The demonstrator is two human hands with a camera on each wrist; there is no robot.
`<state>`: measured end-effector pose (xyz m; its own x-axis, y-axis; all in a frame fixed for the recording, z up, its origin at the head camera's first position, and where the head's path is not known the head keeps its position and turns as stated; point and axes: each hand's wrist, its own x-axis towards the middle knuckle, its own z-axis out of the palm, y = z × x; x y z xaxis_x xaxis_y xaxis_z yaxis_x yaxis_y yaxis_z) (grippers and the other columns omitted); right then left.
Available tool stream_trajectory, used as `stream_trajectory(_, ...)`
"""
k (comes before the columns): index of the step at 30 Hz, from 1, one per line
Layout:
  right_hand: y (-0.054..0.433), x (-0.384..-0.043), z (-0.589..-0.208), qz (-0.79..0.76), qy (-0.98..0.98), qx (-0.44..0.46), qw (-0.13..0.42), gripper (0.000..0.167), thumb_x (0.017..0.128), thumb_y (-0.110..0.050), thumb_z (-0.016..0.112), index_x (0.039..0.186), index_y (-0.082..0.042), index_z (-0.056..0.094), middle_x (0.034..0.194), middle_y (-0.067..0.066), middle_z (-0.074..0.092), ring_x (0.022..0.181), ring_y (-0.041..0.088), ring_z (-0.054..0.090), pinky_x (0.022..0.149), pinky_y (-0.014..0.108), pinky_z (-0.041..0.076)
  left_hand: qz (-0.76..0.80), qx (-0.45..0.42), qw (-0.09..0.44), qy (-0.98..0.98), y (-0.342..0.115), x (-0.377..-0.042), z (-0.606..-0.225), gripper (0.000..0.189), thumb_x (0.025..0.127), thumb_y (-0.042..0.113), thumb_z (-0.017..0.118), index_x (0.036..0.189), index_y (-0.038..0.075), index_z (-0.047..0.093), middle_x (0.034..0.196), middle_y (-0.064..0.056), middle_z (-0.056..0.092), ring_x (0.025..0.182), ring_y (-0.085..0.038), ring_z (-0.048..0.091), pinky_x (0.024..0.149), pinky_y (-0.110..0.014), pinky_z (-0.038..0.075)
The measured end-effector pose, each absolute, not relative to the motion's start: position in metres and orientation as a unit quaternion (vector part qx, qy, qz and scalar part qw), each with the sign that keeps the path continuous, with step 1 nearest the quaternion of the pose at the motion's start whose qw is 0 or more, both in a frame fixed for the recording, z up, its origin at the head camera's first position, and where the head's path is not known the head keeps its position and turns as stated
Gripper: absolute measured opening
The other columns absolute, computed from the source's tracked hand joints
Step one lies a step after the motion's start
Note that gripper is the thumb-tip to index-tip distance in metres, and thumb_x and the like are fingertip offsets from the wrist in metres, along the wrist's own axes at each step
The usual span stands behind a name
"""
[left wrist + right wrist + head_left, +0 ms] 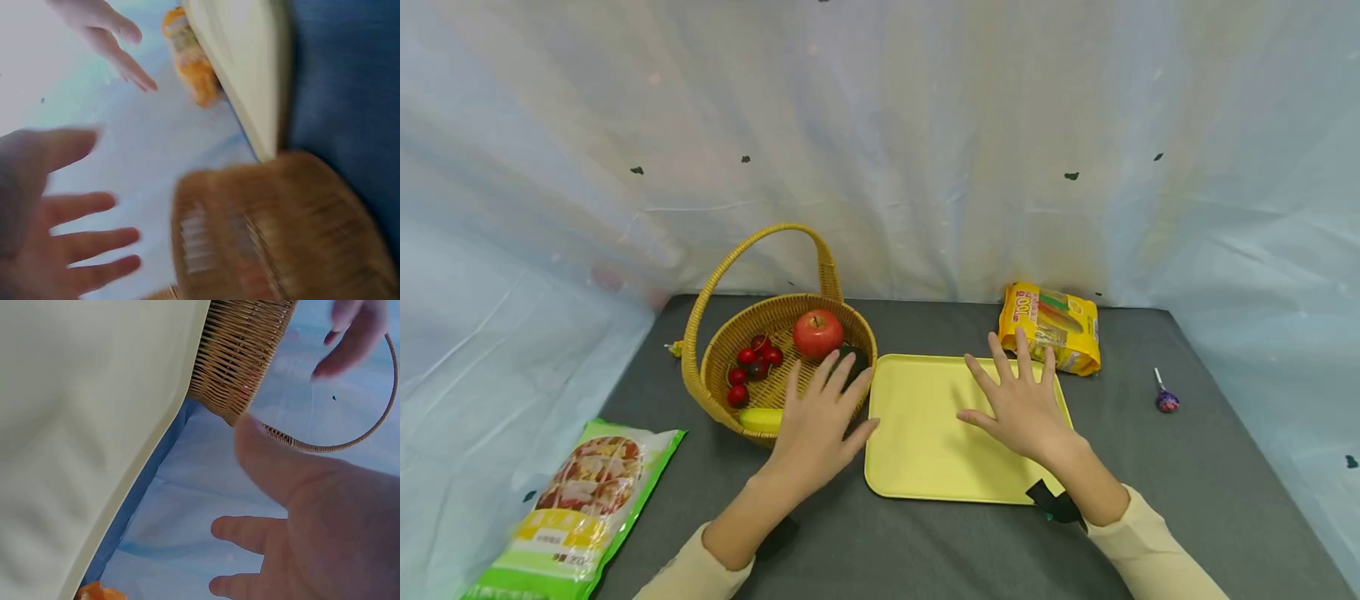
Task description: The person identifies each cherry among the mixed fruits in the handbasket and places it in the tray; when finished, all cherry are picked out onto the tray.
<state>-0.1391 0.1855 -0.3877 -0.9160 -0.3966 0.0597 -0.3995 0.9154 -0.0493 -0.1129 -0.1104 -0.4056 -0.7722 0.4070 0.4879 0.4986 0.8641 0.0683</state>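
Note:
In the head view my left hand (820,429) is spread with straight fingers over the right front rim of a wicker basket (765,308), holding nothing. Inside the basket lie a red apple (817,334), several cherries (772,356), a yellow banana (762,419) partly hidden by the hand, and a dark round item (854,360) behind the fingers. My right hand (1024,411), fingers also spread and holding nothing, hovers above a yellow tray (917,433) and casts a shadow on it. The left wrist view shows the basket's woven side (294,219) blurred below the spread fingers.
A yellow snack package (1051,327) lies behind the tray's far right corner. Farther right is a purple lollipop (1167,401). A green and white food bag (580,508) lies at the front left. A small yellow item (675,348) peeks out left of the basket. Plastic sheeting (925,150) rises behind the table.

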Motion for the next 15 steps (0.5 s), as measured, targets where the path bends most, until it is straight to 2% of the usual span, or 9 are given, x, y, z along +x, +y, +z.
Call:
stream_trajectory(2, 0.187, -0.139, -0.389, 0.034, -0.977, 0.208, 0.022, 0.076, 0.091, -0.052, 0.067, 0.152, -0.014, 0.043, 0.162, 0.025, 0.016, 0.147, 0.050, -0.007, 0.107, 0.079, 0.001, -0.164, -0.241, 0.309, -0.905, -0.126, -0.104, -0.405, 0.041, 0.090, 0.032, 0.072, 0.123, 0.008, 0.068, 0.127, -0.014, 0.064, 0.122, -0.033, 0.056, 0.103, -0.059, 0.042)
stream_trajectory(4, 0.187, -0.140, -0.391, 0.035, -0.977, 0.211, 0.018, 0.074, 0.091, -0.049, 0.069, 0.151, -0.012, 0.045, 0.162, 0.025, 0.016, 0.147, 0.050, -0.006, 0.107, 0.080, 0.002, -0.222, -0.237, 0.395, -0.859, -0.141, -0.096, -0.404, 0.028, 0.091, 0.024, 0.067, 0.107, 0.003, 0.073, 0.110, -0.014, 0.070, 0.102, -0.033, 0.064, 0.087, -0.050, 0.054)
stream_trajectory(7, 0.187, -0.141, -0.395, 0.036, -0.976, 0.213, 0.013, 0.072, 0.090, -0.046, 0.071, 0.149, -0.012, 0.047, 0.161, 0.026, 0.017, 0.147, 0.050, -0.004, 0.106, 0.081, 0.003, -0.284, -0.211, 0.524, -0.774, -0.161, -0.089, -0.403, 0.029, 0.093, 0.022, 0.060, 0.094, -0.004, 0.072, 0.096, -0.018, 0.070, 0.081, -0.036, 0.063, 0.069, -0.041, 0.053)
stream_trajectory(9, 0.187, -0.141, -0.397, 0.035, -0.976, 0.216, 0.014, 0.071, 0.090, -0.045, 0.072, 0.148, -0.011, 0.050, 0.161, 0.026, 0.018, 0.147, 0.051, -0.001, 0.106, 0.081, 0.004, -0.313, -0.175, 0.582, -0.730, -0.173, -0.085, -0.405, 0.033, 0.094, 0.024, 0.059, 0.096, -0.008, 0.068, 0.099, -0.024, 0.067, 0.081, -0.040, 0.059, 0.070, -0.033, 0.050)
stream_trajectory(10, 0.186, -0.141, -0.398, 0.034, -0.975, 0.218, 0.016, 0.070, 0.089, -0.045, 0.073, 0.147, -0.011, 0.050, 0.161, 0.026, 0.019, 0.147, 0.052, 0.000, 0.105, 0.081, 0.005, -0.331, -0.157, 0.594, -0.716, -0.179, -0.084, -0.408, 0.036, 0.094, 0.024, 0.060, 0.101, -0.011, 0.065, 0.103, -0.026, 0.065, 0.085, -0.042, 0.057, 0.072, -0.030, 0.048)
stream_trajectory(12, 0.186, -0.142, -0.399, 0.034, -0.974, 0.222, 0.017, 0.069, 0.089, -0.044, 0.073, 0.146, -0.010, 0.052, 0.160, 0.027, 0.020, 0.147, 0.052, 0.002, 0.105, 0.082, 0.005, -0.365, -0.120, 0.584, -0.714, -0.191, -0.082, -0.415, 0.042, 0.089, 0.022, 0.064, 0.114, -0.013, 0.059, 0.115, -0.029, 0.059, 0.095, -0.041, 0.055, 0.076, -0.023, 0.045)
stream_trajectory(15, 0.184, -0.142, -0.399, 0.034, -0.973, 0.227, 0.017, 0.068, 0.090, -0.044, 0.072, 0.145, -0.010, 0.053, 0.160, 0.027, 0.022, 0.146, 0.052, 0.004, 0.105, 0.082, 0.006, -0.398, -0.077, 0.503, -0.763, -0.209, -0.079, -0.427, 0.060, 0.082, 0.012, 0.071, 0.134, -0.008, 0.048, 0.132, -0.025, 0.051, 0.114, -0.032, 0.051, 0.079, -0.016, 0.045)
